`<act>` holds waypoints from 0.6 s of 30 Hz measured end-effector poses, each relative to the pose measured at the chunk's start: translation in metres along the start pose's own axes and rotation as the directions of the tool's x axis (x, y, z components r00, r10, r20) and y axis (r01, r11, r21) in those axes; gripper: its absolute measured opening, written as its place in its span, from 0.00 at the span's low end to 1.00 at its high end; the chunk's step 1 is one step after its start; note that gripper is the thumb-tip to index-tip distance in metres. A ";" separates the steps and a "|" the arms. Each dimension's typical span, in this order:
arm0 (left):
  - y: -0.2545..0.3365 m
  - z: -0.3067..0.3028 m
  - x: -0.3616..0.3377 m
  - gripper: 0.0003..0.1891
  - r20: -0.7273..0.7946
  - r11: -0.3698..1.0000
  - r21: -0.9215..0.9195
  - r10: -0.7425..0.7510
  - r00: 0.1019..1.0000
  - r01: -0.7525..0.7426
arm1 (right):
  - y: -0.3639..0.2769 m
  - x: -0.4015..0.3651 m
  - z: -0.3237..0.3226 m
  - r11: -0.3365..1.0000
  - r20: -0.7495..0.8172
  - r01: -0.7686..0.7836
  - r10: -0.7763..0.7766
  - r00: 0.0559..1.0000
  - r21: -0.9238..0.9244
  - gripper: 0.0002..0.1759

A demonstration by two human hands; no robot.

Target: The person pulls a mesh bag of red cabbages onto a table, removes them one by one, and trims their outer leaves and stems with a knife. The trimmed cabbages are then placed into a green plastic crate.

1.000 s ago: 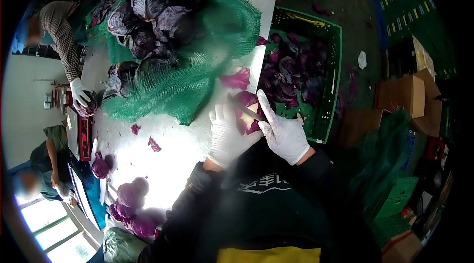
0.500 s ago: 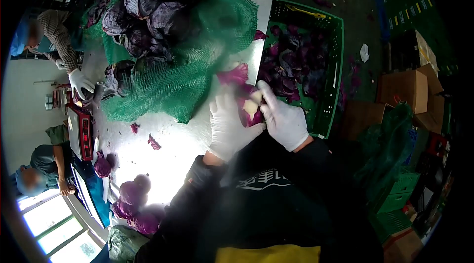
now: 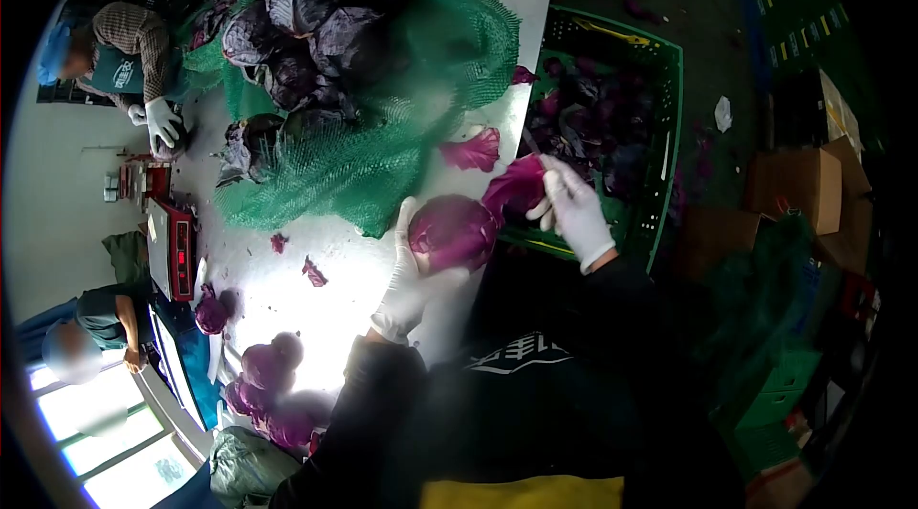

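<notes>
A round red cabbage (image 3: 453, 234) rests in my gloved left hand (image 3: 406, 284), whose fingers curve around its left and lower side near the table edge. My gloved right hand (image 3: 576, 213) pinches a purple outer leaf (image 3: 516, 186) to the right of the cabbage. The leaf reaches from the cabbage to my fingertips; whether it is still attached is unclear. A loose leaf (image 3: 473, 150) lies on the metal table (image 3: 368, 265) just above. Below and behind my right hand stands a green crate (image 3: 669, 141) holding many purple leaves.
Dark cabbages (image 3: 306, 21) lie on green netting (image 3: 335, 170) at the upper left. Trimmed cabbages (image 3: 271, 366) sit at the lower left, near a red scale (image 3: 182, 256). Two people work across the table. Cardboard boxes (image 3: 798, 186) stand at the right.
The cabbage has turned, showing its round purple side instead of the pale cut stem. My right hand has moved right and now holds a leaf out from it. The view has shifted slightly.
</notes>
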State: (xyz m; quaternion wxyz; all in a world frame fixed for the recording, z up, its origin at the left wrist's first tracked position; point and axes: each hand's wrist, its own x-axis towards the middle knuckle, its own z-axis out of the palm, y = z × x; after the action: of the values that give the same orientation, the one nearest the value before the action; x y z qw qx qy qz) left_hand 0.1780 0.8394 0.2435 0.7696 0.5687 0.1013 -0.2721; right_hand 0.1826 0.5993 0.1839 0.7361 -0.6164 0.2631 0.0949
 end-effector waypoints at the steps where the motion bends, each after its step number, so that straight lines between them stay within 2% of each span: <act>1: -0.003 0.001 0.003 0.56 -0.060 1.000 -0.006 0.001 0.998 -0.002 | 0.001 -0.006 0.009 0.997 0.054 0.079 -0.079 0.995 0.004 0.23; 2: -0.008 -0.001 0.008 0.55 -0.119 1.000 -0.014 0.003 0.993 -0.005 | -0.008 -0.013 0.015 0.991 0.077 0.102 -0.096 0.992 -0.085 0.23; 3: -0.013 -0.004 0.014 0.54 -0.175 1.000 -0.023 0.007 0.985 -0.011 | -0.001 -0.010 0.018 0.972 -0.007 0.223 -0.224 0.975 -0.079 0.22; 5: -0.013 -0.004 0.019 0.53 -0.134 0.999 0.007 0.051 0.990 -0.051 | -0.007 0.009 -0.011 0.998 -0.106 0.063 -0.061 0.992 0.011 0.27; 7: -0.004 0.008 0.017 0.52 -0.116 0.994 0.084 0.078 0.990 -0.068 | -0.003 0.036 -0.057 0.994 -0.237 0.075 -0.054 0.970 0.079 0.30; 8: -0.002 0.014 0.019 0.55 -0.071 0.989 0.102 0.116 0.991 -0.108 | -0.008 0.037 -0.072 0.995 -0.204 0.072 -0.057 0.977 0.070 0.34; 9: -0.001 0.021 0.023 0.56 -0.045 0.948 0.264 0.197 0.979 -0.179 | -0.031 0.025 -0.057 0.998 -0.299 0.036 -0.049 0.953 -0.051 0.38; 10: 0.000 0.027 0.027 0.58 -0.005 0.876 0.417 0.270 0.963 -0.243 | -0.016 0.025 -0.050 0.958 -0.277 0.254 -0.282 0.919 -0.136 0.43; 11: 0.000 0.032 0.033 0.59 0.049 0.776 0.554 0.333 0.942 -0.303 | -0.004 0.025 -0.042 0.832 -0.185 0.465 -0.530 0.827 -0.302 0.55; 12: -0.007 0.028 0.045 0.63 0.130 0.592 0.713 0.415 0.900 -0.376 | -0.041 -0.009 -0.029 0.880 0.009 0.256 -0.275 0.961 -0.400 0.59; 14: -0.008 0.037 0.056 0.64 0.254 0.447 0.770 0.441 0.861 -0.456 | -0.044 -0.018 -0.010 0.701 0.250 0.484 -0.417 0.874 -0.524 0.54; 15: -0.007 0.042 0.060 0.65 0.318 0.366 0.789 0.443 0.838 -0.493 | -0.037 -0.018 -0.007 0.568 0.336 0.577 -0.478 0.812 -0.587 0.50; 17: 0.003 0.048 0.060 0.65 0.391 0.272 0.825 0.359 0.848 -0.495 | -0.038 -0.011 -0.013 0.595 0.344 0.531 -0.407 0.846 -0.603 0.42; 18: 0.005 0.048 0.061 0.66 0.404 0.246 0.834 0.336 0.851 -0.494 | -0.059 -0.019 -0.015 0.584 0.333 0.479 -0.346 0.877 -0.655 0.32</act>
State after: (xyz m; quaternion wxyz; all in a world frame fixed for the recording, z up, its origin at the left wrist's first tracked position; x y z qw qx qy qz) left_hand 0.2237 0.7774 0.2351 0.3688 0.8810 -0.2761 -0.1078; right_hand 0.1898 0.5755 0.2422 0.4547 -0.8880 -0.0102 0.0680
